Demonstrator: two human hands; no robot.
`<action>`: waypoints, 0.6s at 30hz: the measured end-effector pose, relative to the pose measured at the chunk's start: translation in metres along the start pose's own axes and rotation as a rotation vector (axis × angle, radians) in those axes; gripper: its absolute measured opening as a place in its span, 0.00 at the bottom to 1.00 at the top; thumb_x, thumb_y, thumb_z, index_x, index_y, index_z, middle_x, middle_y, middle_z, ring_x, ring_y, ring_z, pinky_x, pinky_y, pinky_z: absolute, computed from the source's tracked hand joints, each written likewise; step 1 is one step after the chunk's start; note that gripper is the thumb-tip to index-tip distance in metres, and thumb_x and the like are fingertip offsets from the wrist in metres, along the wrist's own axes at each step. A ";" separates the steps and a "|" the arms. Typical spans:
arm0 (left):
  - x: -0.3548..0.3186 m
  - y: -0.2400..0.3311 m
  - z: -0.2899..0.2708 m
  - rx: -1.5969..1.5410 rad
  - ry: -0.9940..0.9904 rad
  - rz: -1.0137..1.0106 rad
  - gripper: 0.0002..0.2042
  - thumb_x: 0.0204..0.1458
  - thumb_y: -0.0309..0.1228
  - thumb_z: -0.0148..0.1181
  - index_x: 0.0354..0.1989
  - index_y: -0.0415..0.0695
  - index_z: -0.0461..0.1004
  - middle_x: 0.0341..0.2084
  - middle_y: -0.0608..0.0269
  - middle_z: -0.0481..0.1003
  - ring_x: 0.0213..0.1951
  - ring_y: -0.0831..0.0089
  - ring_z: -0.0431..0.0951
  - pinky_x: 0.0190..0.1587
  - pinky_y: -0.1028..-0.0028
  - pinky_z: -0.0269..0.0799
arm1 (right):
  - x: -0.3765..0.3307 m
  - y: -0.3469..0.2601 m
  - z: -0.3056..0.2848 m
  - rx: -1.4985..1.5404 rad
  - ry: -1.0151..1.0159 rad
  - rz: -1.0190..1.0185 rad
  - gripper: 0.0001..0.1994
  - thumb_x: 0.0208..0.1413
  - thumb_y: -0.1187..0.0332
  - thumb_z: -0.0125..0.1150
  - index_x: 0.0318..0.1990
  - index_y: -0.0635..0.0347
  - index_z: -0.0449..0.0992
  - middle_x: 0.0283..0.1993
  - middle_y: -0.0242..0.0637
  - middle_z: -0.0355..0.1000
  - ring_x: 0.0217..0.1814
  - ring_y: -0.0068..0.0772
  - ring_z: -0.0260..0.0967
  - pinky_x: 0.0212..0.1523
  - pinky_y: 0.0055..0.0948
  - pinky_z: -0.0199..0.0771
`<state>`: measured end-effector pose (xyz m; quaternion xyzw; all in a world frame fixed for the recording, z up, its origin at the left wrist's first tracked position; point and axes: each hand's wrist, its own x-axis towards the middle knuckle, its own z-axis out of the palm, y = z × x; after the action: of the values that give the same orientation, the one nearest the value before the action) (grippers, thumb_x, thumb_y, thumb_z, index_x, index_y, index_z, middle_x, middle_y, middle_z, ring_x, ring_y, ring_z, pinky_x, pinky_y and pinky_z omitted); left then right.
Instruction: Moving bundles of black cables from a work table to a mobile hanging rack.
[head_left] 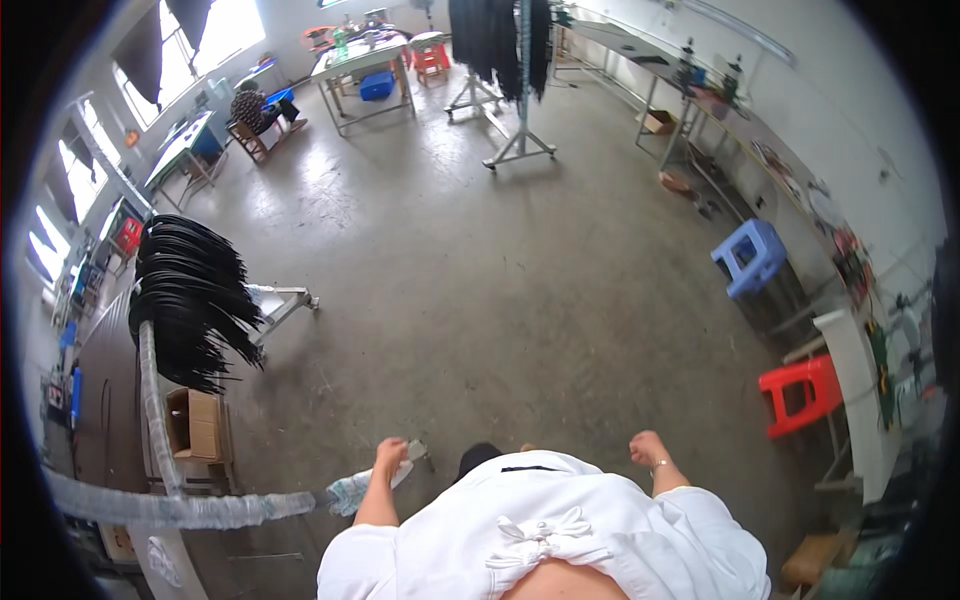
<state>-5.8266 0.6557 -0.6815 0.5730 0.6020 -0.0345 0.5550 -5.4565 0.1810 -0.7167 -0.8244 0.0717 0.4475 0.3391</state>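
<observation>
My left hand [391,453] hangs at my left side with its fingers curled in, and nothing shows in it. Just past that hand lies the grey foot [418,452] of a rack, partly hidden. A rail wrapped in clear plastic [230,508] runs from the left edge to beside my left forearm; I cannot tell whether they touch. Out at my right side, my right hand [648,447] is loosely closed with nothing visible in it, a thin bracelet [658,464] at the wrist. Below it is concrete floor [480,330].
Black strips [190,300] hang from a rack at left, above a cardboard box [195,425]. Another rack [520,150] with black strips stands ahead. A blue stool [750,257] and a red stool [802,395] sit by the right-hand benches. A person [258,110] sits far left.
</observation>
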 end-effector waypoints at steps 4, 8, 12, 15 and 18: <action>0.027 -0.023 -0.013 -0.339 0.077 -0.357 0.06 0.47 0.29 0.49 0.33 0.47 0.69 0.17 0.66 0.68 0.17 0.73 0.70 0.15 0.73 0.60 | 0.090 -0.199 -0.019 -0.143 0.052 -0.277 0.11 0.39 0.75 0.54 0.34 0.65 0.72 0.22 0.36 0.69 0.20 0.27 0.67 0.19 0.25 0.66; 0.066 -0.017 -0.021 -0.401 0.247 -0.640 0.07 0.49 0.29 0.47 0.35 0.42 0.67 0.20 0.59 0.69 0.20 0.66 0.71 0.21 0.62 0.65 | 0.165 -0.363 0.004 -0.159 0.007 -0.479 0.12 0.39 0.74 0.55 0.36 0.65 0.72 0.25 0.36 0.70 0.22 0.26 0.67 0.21 0.24 0.67; 0.135 0.125 -0.037 -0.539 0.459 -0.523 0.05 0.49 0.28 0.47 0.31 0.41 0.66 0.18 0.61 0.67 0.18 0.69 0.66 0.20 0.67 0.61 | 0.235 -0.445 0.011 -0.162 -0.141 -0.418 0.12 0.40 0.72 0.56 0.36 0.66 0.72 0.27 0.36 0.71 0.24 0.26 0.68 0.24 0.24 0.69; 0.242 0.244 -0.065 -0.459 0.328 -0.421 0.05 0.47 0.28 0.48 0.22 0.46 0.66 0.14 0.67 0.63 0.14 0.74 0.62 0.16 0.73 0.57 | 0.246 -0.498 0.003 -0.382 -0.152 -0.284 0.13 0.42 0.71 0.57 0.38 0.64 0.71 0.27 0.35 0.71 0.24 0.26 0.68 0.25 0.24 0.69; 0.322 0.397 -0.086 -0.489 0.173 -0.059 0.05 0.45 0.30 0.52 0.29 0.46 0.69 0.17 0.68 0.67 0.17 0.76 0.67 0.15 0.75 0.59 | 0.278 -0.543 -0.011 -0.303 -0.150 -0.137 0.14 0.43 0.70 0.57 0.40 0.62 0.71 0.27 0.35 0.71 0.24 0.27 0.69 0.25 0.25 0.70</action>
<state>-5.5033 1.0596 -0.6407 0.4050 0.6541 0.1450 0.6222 -5.0563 0.6382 -0.6626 -0.8332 -0.0784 0.4894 0.2453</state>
